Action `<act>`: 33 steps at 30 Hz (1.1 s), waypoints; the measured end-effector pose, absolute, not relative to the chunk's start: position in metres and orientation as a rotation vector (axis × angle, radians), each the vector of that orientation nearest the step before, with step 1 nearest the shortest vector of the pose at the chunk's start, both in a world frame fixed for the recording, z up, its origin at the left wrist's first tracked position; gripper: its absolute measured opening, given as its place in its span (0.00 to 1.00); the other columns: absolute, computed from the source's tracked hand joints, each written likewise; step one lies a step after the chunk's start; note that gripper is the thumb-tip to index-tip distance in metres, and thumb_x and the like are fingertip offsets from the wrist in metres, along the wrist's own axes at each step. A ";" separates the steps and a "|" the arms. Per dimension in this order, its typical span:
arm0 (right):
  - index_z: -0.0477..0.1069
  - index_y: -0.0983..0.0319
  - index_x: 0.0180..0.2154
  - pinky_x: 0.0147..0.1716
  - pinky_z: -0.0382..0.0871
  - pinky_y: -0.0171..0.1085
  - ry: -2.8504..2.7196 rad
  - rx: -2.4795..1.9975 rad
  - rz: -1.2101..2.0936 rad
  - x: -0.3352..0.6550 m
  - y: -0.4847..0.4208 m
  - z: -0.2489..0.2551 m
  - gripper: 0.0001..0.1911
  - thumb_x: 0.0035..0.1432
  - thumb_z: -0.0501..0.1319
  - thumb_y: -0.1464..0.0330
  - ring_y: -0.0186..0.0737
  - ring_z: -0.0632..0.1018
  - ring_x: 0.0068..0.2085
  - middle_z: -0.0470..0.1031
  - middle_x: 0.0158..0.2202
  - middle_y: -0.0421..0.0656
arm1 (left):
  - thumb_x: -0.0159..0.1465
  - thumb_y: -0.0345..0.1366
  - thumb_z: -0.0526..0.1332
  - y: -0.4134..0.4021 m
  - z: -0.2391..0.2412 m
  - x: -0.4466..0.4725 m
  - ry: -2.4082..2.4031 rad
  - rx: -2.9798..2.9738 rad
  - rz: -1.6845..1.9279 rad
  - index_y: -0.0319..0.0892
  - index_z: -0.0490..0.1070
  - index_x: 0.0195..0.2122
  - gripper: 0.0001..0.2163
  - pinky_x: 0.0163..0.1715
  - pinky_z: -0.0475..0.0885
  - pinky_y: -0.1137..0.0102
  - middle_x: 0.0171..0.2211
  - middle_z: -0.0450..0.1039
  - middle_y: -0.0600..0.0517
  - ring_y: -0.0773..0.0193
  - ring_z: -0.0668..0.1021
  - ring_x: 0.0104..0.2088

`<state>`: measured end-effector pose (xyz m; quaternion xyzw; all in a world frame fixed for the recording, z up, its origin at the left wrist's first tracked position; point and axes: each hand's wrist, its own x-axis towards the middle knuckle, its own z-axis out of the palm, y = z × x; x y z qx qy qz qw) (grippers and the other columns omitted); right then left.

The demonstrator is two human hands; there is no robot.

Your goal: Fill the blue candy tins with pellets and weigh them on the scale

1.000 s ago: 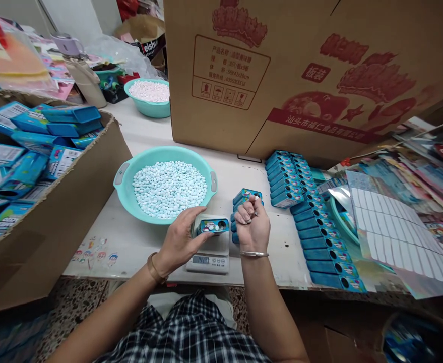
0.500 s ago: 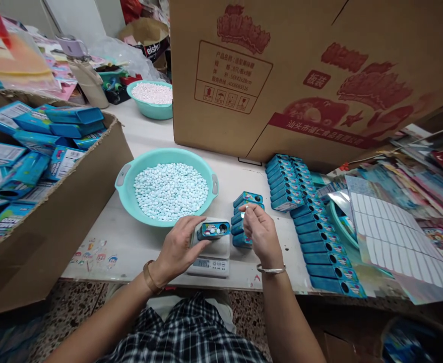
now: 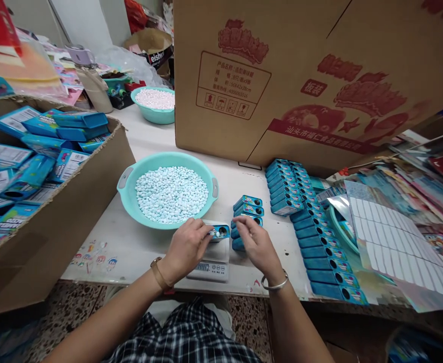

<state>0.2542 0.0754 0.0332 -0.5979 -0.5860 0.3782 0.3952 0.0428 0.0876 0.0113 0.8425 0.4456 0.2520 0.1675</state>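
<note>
My left hand [image 3: 191,244] reaches over the white digital scale [image 3: 219,273], its thumb and forefinger pinched together on a small pale candy. The pinch is at the top of a small blue candy box [image 3: 225,231] standing on the scale. Another candy [image 3: 217,234] lies on that box's top beside its round hole. My right hand [image 3: 259,249] hovers just right of the scale with fingers apart and nothing visible in them. Under and behind it is a short row of blue boxes [image 3: 252,200]. A turquoise basin [image 3: 130,212] of pale blue candies stands behind my left hand.
On the left is an open carton [image 3: 88,196] heaped with blue boxes. Rows of boxes [image 3: 321,247] stand at the right, beside label sheets [image 3: 398,242]. A large cardboard carton [image 3: 229,136] blocks the back. Behind it, a second basin [image 3: 156,116] holds pinkish candies.
My left hand has gone from spread around the box to pinching at its top. My right hand has opened from a pinch and no longer shows the candy it held.
</note>
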 end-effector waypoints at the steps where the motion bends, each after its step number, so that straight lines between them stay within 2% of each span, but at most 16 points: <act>1: 0.75 0.57 0.41 0.23 0.56 0.33 -1.349 -1.469 1.024 0.258 0.075 0.031 0.13 0.62 0.60 0.57 0.35 0.64 0.24 0.67 0.24 0.38 | 0.70 0.34 0.52 0.090 0.013 0.044 1.254 2.423 0.672 0.43 0.73 0.44 0.10 0.39 0.68 0.62 0.35 0.71 0.49 0.57 0.71 0.38; 5: 0.73 0.60 0.38 0.19 0.47 0.29 -0.977 -1.302 1.245 0.272 0.070 0.020 0.16 0.62 0.60 0.54 0.28 0.54 0.21 0.53 0.21 0.33 | 0.70 0.35 0.54 0.102 0.022 0.052 1.179 2.494 0.504 0.43 0.75 0.41 0.10 0.37 0.67 0.65 0.33 0.72 0.50 0.58 0.72 0.37; 9: 0.72 0.62 0.36 0.17 0.42 0.28 -0.800 -1.219 1.303 0.274 0.063 0.011 0.15 0.61 0.63 0.56 0.25 0.49 0.20 0.48 0.20 0.30 | 0.68 0.35 0.56 0.113 0.028 0.069 1.132 2.571 0.413 0.41 0.76 0.36 0.09 0.36 0.67 0.66 0.32 0.73 0.49 0.59 0.73 0.37; 14: 0.71 0.63 0.35 0.14 0.42 0.25 -0.600 -1.088 1.360 0.272 0.061 0.007 0.12 0.59 0.65 0.60 0.23 0.49 0.18 0.50 0.20 0.30 | 0.66 0.35 0.59 0.126 0.036 0.089 1.133 2.526 0.408 0.40 0.77 0.33 0.08 0.34 0.68 0.67 0.32 0.75 0.48 0.58 0.76 0.36; 18: 0.70 0.62 0.34 0.12 0.45 0.24 -0.331 -0.903 1.460 0.279 0.064 0.003 0.08 0.59 0.65 0.65 0.23 0.49 0.17 0.50 0.19 0.29 | 0.67 0.36 0.58 0.137 0.049 0.077 1.073 2.115 0.896 0.42 0.77 0.36 0.08 0.39 0.70 0.69 0.35 0.78 0.51 0.63 0.77 0.37; 21: 0.67 0.62 0.32 0.12 0.49 0.24 -0.135 -0.783 1.563 0.286 0.066 0.001 0.07 0.62 0.61 0.66 0.24 0.51 0.16 0.51 0.19 0.29 | 0.66 0.38 0.59 0.141 0.057 0.056 1.122 1.774 1.185 0.41 0.76 0.37 0.09 0.37 0.71 0.71 0.36 0.78 0.50 0.65 0.77 0.36; 24: 0.66 0.62 0.33 0.12 0.52 0.24 -0.029 -0.730 1.589 0.288 0.068 0.002 0.07 0.64 0.59 0.67 0.24 0.56 0.17 0.55 0.21 0.31 | 0.65 0.39 0.61 0.135 0.055 0.036 1.162 1.665 1.201 0.41 0.77 0.37 0.08 0.33 0.70 0.71 0.36 0.78 0.50 0.65 0.76 0.34; 28: 0.66 0.62 0.35 0.12 0.52 0.23 -0.024 -0.778 1.614 0.284 0.071 0.012 0.02 0.61 0.58 0.74 0.24 0.59 0.18 0.60 0.24 0.34 | 0.64 0.37 0.62 0.115 0.042 0.016 1.192 1.722 1.171 0.41 0.78 0.38 0.07 0.34 0.69 0.72 0.35 0.77 0.51 0.66 0.75 0.33; 31: 0.67 0.62 0.38 0.13 0.48 0.23 -0.158 -0.887 1.605 0.278 0.072 0.020 0.05 0.58 0.59 0.76 0.23 0.56 0.18 0.62 0.26 0.34 | 0.65 0.37 0.62 0.098 0.028 0.003 1.246 1.670 1.213 0.42 0.77 0.38 0.06 0.35 0.69 0.72 0.35 0.77 0.51 0.65 0.76 0.35; 33: 0.68 0.62 0.40 0.13 0.45 0.23 -0.338 -0.989 1.578 0.273 0.072 0.025 0.06 0.58 0.61 0.72 0.23 0.53 0.18 0.61 0.25 0.33 | 0.65 0.37 0.62 0.087 0.019 -0.007 1.295 1.606 1.232 0.42 0.77 0.38 0.07 0.36 0.70 0.72 0.35 0.77 0.51 0.64 0.76 0.36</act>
